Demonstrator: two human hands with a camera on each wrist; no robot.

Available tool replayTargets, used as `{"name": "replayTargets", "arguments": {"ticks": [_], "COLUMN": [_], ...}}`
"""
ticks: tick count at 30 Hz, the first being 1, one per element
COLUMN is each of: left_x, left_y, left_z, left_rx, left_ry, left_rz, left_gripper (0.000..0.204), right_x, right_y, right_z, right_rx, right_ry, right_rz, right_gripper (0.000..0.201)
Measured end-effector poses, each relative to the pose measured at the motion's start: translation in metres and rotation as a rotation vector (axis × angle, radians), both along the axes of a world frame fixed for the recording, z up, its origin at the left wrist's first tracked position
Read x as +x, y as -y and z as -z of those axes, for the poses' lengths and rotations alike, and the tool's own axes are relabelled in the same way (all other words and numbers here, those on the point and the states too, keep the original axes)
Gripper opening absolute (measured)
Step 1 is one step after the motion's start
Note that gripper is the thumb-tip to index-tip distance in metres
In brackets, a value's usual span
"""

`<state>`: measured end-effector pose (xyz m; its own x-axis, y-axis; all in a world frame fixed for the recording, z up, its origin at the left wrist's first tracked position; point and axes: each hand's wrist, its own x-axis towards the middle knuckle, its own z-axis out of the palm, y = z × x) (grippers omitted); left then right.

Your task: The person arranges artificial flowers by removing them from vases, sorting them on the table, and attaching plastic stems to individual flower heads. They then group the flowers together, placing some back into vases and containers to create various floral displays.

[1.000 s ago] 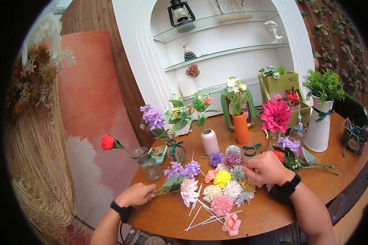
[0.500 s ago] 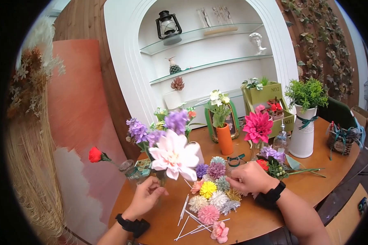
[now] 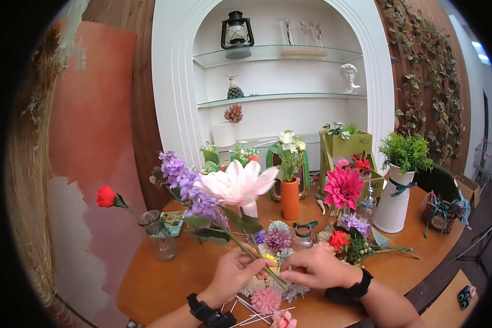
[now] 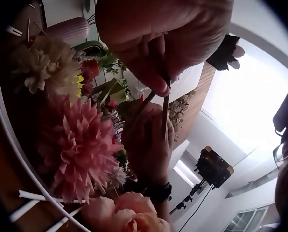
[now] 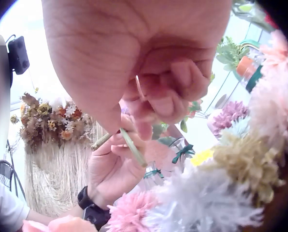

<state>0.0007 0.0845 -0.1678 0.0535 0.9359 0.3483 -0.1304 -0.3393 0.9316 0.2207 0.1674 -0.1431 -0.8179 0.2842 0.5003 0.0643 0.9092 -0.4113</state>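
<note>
My left hand [image 3: 238, 273] pinches two green stems [image 4: 166, 113] between thumb and fingers, over the middle of the table. One bears a large pale pink bloom [image 3: 238, 183], the other a spray of purple blossoms [image 3: 187, 183]; both lean up and to the left. Close to the lower stem ends is my right hand [image 3: 314, 268], its fingers loosely bent. In the right wrist view the cut ends of the stems [image 5: 134, 147] show just below its thumb. Under both hands lies a heap of pompom flower heads, among them a pink one [image 3: 266, 300].
White sticks [image 3: 246, 314] lie at the front edge beside a peach rose head [image 3: 283, 318]. Left stands a glass jar [image 3: 161, 240] with a red flower [image 3: 106, 195]. Behind are an orange vase [image 3: 290, 199] and a white vase [image 3: 393, 205]; loose flowers [image 3: 355, 240] lie right.
My left hand has lifted the pink bloom and purple spray from the table and brought them right, beside my right hand. The right hand has lowered slightly toward the stems; the head view has shifted.
</note>
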Motion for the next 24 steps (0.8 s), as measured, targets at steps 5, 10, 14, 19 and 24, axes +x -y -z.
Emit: {"name": "replayTargets", "arguments": {"ticks": [5, 10, 14, 19, 24], "left_x": [0.002, 0.000, -0.003, 0.000, 0.002], "left_y": [0.017, 0.021, 0.024, 0.028, 0.025], "left_z": [-0.003, 0.008, 0.014, 0.013, 0.019], "left_rx": [-0.040, -0.033, 0.042, -0.074, -0.086], "left_ry": [-0.005, 0.034, 0.070, 0.062, -0.026], "left_rz": [0.053, -0.018, 0.064, 0.063, 0.028], "left_gripper": [0.014, 0.019, 0.022, 0.024, 0.022], "right_x": [-0.008, -0.012, -0.012, -0.015, -0.017], "right_y": [0.005, 0.015, 0.020, 0.017, 0.018], "right_z": [0.014, 0.014, 0.009, 0.018, 0.022], "right_rx": [-0.096, -0.251, -0.362, -0.464, -0.455], "right_ry": [0.043, 0.015, 0.108, 0.134, 0.130], "right_rz": [-0.155, -0.228, -0.236, -0.254, -0.223], "right_gripper": [0.024, 0.024, 0.025, 0.024, 0.025]}}
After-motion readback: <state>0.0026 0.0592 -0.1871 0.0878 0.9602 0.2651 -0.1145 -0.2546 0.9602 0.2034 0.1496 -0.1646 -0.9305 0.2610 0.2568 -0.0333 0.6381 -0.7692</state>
